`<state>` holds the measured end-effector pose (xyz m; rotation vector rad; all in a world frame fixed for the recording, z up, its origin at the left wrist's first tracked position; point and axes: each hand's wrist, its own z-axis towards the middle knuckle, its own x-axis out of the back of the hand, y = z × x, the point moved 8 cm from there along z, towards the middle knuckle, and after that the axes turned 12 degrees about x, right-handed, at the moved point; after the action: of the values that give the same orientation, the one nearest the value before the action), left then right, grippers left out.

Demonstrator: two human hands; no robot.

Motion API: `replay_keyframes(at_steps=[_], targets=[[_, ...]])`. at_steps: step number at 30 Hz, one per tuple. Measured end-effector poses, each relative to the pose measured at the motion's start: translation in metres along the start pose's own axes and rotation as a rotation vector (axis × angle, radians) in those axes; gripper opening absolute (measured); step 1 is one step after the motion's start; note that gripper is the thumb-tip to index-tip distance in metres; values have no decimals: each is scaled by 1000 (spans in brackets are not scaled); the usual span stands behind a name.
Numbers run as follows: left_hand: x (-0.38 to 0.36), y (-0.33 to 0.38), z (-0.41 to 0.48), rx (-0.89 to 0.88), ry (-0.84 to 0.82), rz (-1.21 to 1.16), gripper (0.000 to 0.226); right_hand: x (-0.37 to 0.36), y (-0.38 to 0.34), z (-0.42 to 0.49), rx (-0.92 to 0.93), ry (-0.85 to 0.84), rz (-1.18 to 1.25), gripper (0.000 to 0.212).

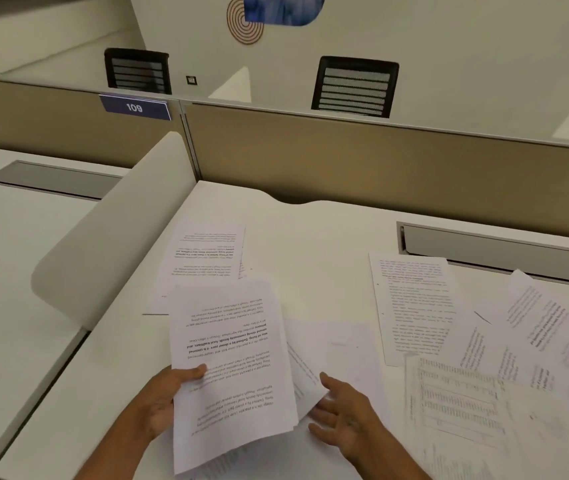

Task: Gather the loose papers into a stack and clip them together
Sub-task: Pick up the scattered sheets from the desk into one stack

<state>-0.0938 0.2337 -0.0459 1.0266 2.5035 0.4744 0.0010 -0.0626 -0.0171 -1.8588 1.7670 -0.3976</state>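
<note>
White office table [310, 244] is strewn with loose sheets [414, 306]; left hand [163, 400] pinches a partial stack [231, 368], right hand [345, 414] open and empty, gathering unfinished, no clip in sight.

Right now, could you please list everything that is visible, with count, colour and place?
held papers: small stack, white, lifted at front centre
sheets at far left: at least two, white, behind the held stack
loose sheets at right: several, white, overlapping across the desk's right side
desk: one, white
cable hatch: one, grey, far right of desk
partition: one, beige, behind desk
number sign: one, blue, reads 109
chairs: two, black, beyond partition
left hand: grips held papers
right hand: open, beside held papers
</note>
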Motion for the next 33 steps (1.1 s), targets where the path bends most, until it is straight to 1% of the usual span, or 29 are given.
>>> replay_keyframes(at_steps=[2, 5, 7, 10, 14, 17, 24, 28, 31, 33], targets=[[0, 0, 1, 10, -18, 8, 39, -7, 9, -3, 19, 16, -98, 28], [0, 0, 3, 23, -46, 12, 37, -21, 17, -9, 122, 51, -221, 18], [0, -1, 2, 23, -58, 27, 37, -33, 25, -15, 153, 11, -245, 16], [0, -1, 1, 9, -54, 80, 37, -44, 30, -22, 188, -49, -246, 20], [0, 4, -5, -46, -19, 200, 40, -34, 22, -16, 255, -37, -287, 12], [0, 11, -15, -115, 20, 263, 40, -16, 12, -9, 267, -60, -295, 19], [-33, 8, -51, -213, -50, 384, 38, 16, -17, -11, 319, -178, -324, 27], [-54, -3, -65, -268, -42, 422, 55, 19, -40, -20, 410, -244, -331, 27], [-69, -9, -74, -321, 14, 417, 43, 18, -52, -30, 448, -246, -239, 33], [-77, -10, -81, -358, 49, 393, 41, 16, -54, -41, 454, -275, -207, 35]])
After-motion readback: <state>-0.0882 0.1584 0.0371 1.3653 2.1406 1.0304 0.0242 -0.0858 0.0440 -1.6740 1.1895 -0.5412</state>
